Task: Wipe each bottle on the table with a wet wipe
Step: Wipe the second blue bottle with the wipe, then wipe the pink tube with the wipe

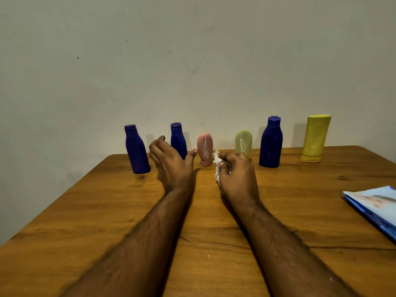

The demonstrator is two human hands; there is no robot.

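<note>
1. Bottles stand in a row at the table's (278, 211) far edge; I take the pink bottle (205, 150) as my landmark.
2. My left hand (171, 161) hovers just left of it, fingers loosely spread, holding nothing, thumb tip nearly at it.
3. My right hand (235, 172), just right of it, pinches a crumpled wet wipe (217, 160).
4. Far right of it lies a blue packet (375, 206).

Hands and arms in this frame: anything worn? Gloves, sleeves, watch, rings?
Nothing worn that shows. The left hand and right hand are bare, with no gloves, rings or wristbands visible. Both forearms are bare and hairy down to the bottom edge of the frame; no sleeve, watch or markings in view.
</note>
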